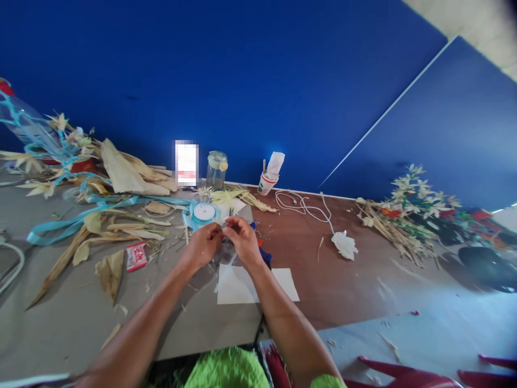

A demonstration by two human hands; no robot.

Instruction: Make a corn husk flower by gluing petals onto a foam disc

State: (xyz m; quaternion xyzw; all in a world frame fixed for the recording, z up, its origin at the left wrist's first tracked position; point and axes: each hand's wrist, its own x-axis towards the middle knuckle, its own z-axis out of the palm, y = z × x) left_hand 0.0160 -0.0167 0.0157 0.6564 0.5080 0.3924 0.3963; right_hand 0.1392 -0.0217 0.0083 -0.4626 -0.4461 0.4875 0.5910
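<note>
My left hand (205, 242) and my right hand (243, 238) meet over the middle of the table, fingertips pinched close together. Whatever lies between them is too small and covered to make out. Just beyond the fingers sits a spool of light blue ribbon (204, 212) with a white centre. A pale husk flower (205, 193) stands behind it. Under my right wrist lies a white sheet of paper (238, 285). A dark blue tool-like thing (264, 257), partly hidden, rests beside that wrist.
Dried corn husks (133, 172) and loose blue ribbon (60, 229) cover the left side. A glass jar (217, 170) and a paper cup (266, 183) stand along the blue wall. A white cable (301, 205), crumpled tissue (344, 245) and husk flowers (416, 188) lie rightward.
</note>
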